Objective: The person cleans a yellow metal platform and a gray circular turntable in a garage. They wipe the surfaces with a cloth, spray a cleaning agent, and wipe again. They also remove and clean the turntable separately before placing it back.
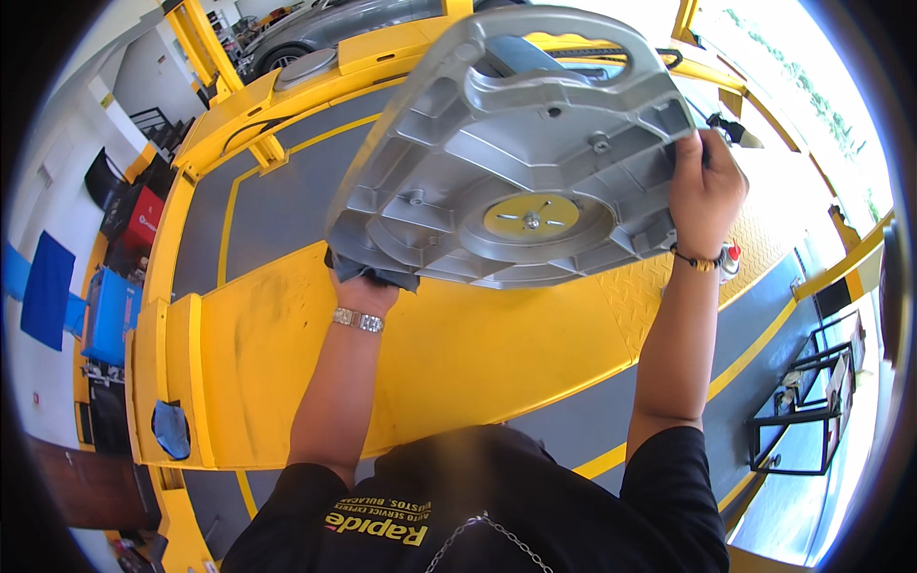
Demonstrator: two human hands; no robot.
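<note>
A large grey cast-metal plate [516, 158] is lifted in front of me and tilted, its ribbed side turned toward me. A long grip opening runs along its far edge. Near its lower edge sits a round brass-coloured disc [532, 219] with a bolt at its middle. My right hand [709, 196] is closed on the plate's right edge, thumb on the rim. At the lower left corner, my left hand [366, 294] supports the plate with a dark grey cloth [377, 274] bunched against it. The plate and cloth partly hide the left fingers.
Below is a yellow lift platform [458, 353] with a blue-grey cloth [171, 429] on its left end. A red-capped container [731, 258] stands beside my right wrist. A black metal frame [802, 411] stands at right, a blue cabinet [110, 315] at left. A car [325, 33] is behind.
</note>
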